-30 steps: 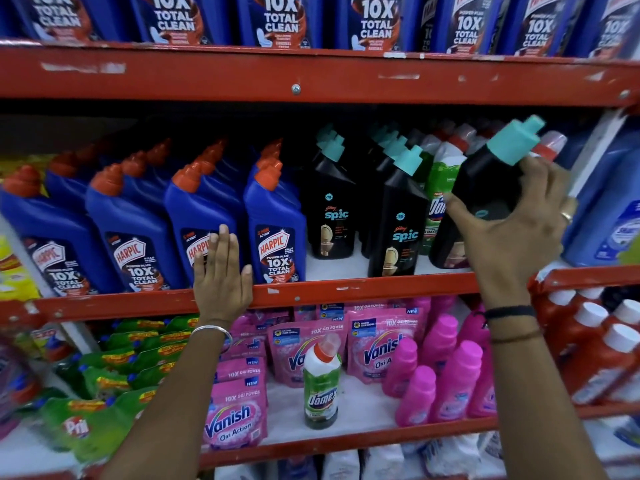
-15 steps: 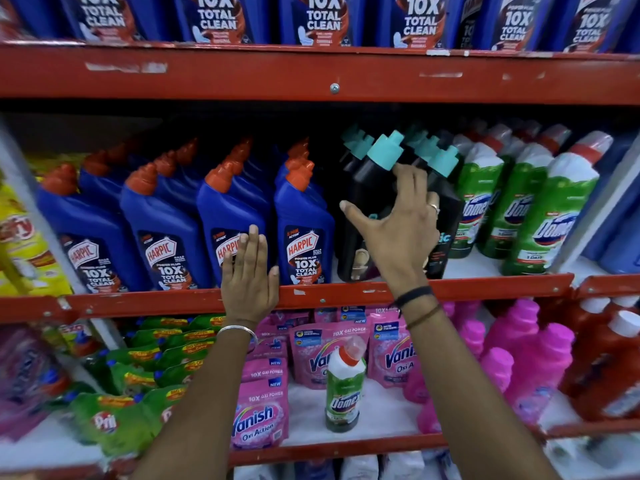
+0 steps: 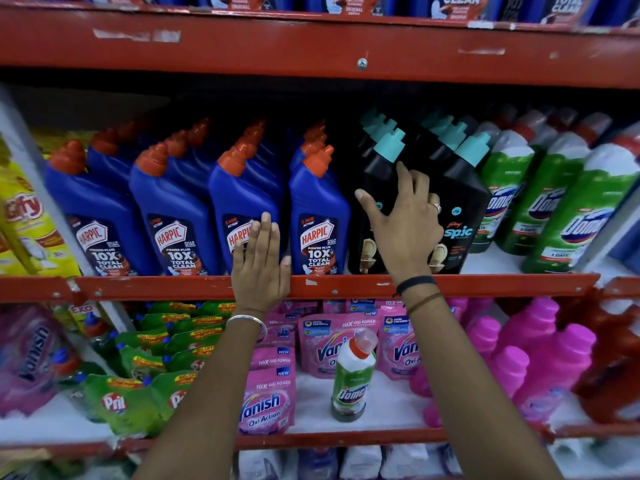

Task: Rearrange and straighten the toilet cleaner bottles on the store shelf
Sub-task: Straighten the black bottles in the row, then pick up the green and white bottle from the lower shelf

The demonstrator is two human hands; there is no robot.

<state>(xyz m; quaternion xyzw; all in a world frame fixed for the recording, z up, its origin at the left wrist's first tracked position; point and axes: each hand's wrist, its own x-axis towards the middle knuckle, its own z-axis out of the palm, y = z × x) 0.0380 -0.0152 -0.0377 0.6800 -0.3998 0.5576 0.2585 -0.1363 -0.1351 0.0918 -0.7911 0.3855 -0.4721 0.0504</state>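
Nearest the camera, two bare forearms reach up past the lower shelf, where a lone green Domex bottle (image 3: 353,379) stands upright below the red shelf rail (image 3: 173,287), among pink Vanish pouches (image 3: 266,396). Just above the rail, the left hand (image 3: 260,268) lies flat with fingers together and extended, the palm against the front of a blue Harpic bottle (image 3: 242,216), gripping nothing. To the right of it along the rail, the right hand (image 3: 403,223) is spread wide, fingers apart, pressed against the front black Spic bottle (image 3: 375,188), which stands on the shelf directly above the rail beside the last blue Harpic bottle (image 3: 317,216); the hand does not close around it. A second black Spic bottle (image 3: 462,202) stands just right of that hand. Farther right above the rail stand green Domex bottles (image 3: 568,216). Behind the front row, more bottles recede into the dark.
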